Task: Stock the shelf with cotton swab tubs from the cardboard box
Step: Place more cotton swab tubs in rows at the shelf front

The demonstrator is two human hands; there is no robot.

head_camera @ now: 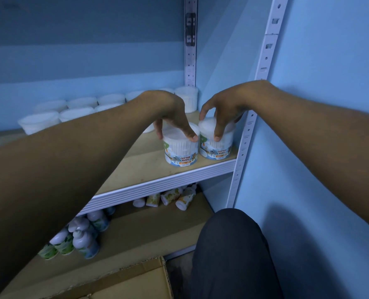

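Observation:
Two cotton swab tubs stand side by side near the front right corner of the wooden shelf. My left hand grips the lid of the left tub from above with thumb and fingers. My right hand grips the lid of the right tub the same way. Both tubs rest upright on the shelf board, touching each other. Several more white tubs line the back of the shelf; my left forearm hides some of them. A flap of the cardboard box shows at the bottom.
The white perforated shelf post stands just right of the right tub, against the blue wall. On the lower shelf lie several small bottles and tipped-over tubes. My knee is at the lower right.

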